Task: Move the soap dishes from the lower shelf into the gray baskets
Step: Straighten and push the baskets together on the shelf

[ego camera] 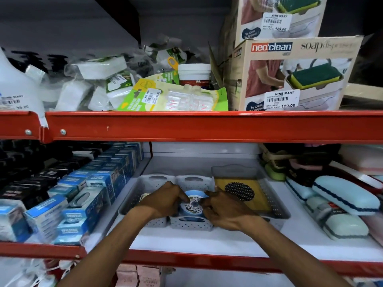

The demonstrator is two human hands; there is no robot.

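Your left hand (165, 200) and right hand (220, 206) close on the round blue soap dish (192, 205) from either side, equally near. It sits on edge inside the middle gray basket (191, 223), its patterned face toward you.

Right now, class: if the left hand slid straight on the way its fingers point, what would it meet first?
The left hand points right, so probably the round blue soap dish it already touches, then the right hand.
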